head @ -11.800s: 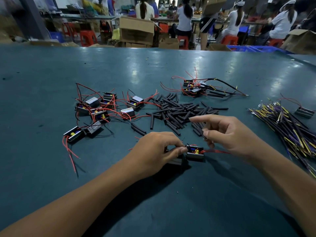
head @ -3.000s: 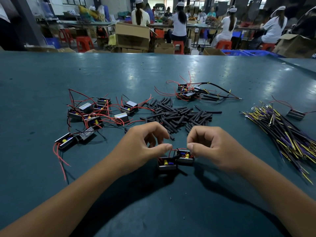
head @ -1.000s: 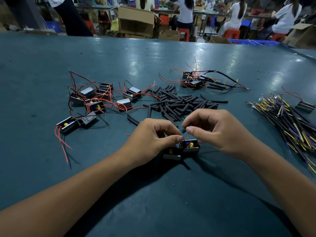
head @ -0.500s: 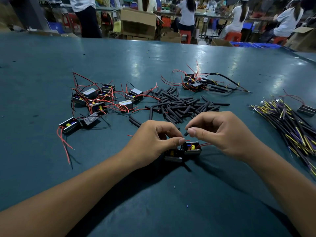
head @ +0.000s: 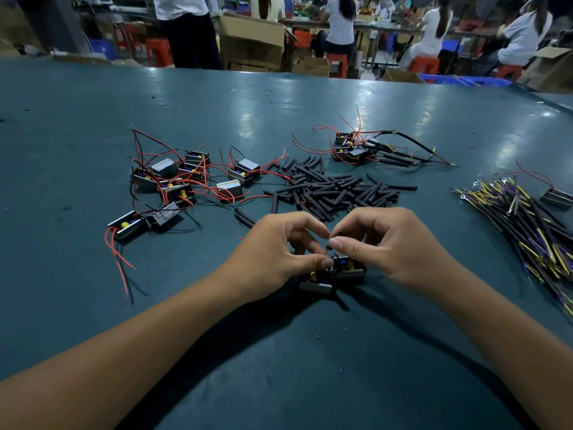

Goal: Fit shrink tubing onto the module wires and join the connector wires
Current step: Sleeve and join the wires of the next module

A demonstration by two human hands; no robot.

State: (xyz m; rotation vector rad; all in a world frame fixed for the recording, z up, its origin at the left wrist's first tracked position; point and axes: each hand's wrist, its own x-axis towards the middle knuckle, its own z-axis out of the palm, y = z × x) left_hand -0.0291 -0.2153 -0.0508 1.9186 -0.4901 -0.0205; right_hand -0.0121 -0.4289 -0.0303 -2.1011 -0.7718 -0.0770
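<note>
Right hand (head: 390, 243) pinches tubing (head: 336, 236) (black) over red wire (head: 326, 251).

The tabletop (head: 310, 97) is dark teal with pale glare patches. The tubing pieces (head: 335, 190) are matt black. The modules (head: 179, 184) are black and grey with yellow and blue parts inside and thin red and black wires. The wire bundle (head: 533, 231) is black, yellow and purple.

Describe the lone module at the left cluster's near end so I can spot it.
On the teal table, find the left cluster of modules. Nearest the viewer lies the lone module: its two red wires trail toward the table's near edge.
</note>
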